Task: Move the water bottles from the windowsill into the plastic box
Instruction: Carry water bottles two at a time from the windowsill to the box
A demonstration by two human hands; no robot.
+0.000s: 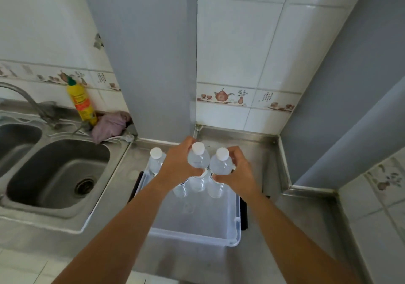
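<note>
While both hands are lowering full, slippery bottles into the plastic box (232,237), left hand (177,165) is wrapping one bottle (198,158), right hand (237,171) another (221,165), at twelve o'clock.

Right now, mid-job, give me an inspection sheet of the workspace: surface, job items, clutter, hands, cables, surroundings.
Surface: steel counter, bare around the box.
Job's things: clear plastic box on the counter; one bottle stands at its far left corner; two bottles, and, are held over the far end. Windowsill not in view.
Clutter: yellow bottle and pink cloth behind the sink.
Hands: left hand grips one bottle, right hand the other.
Cables: white cord by the cloth.
Surroundings: tiled wall, grey column, tap.
</note>
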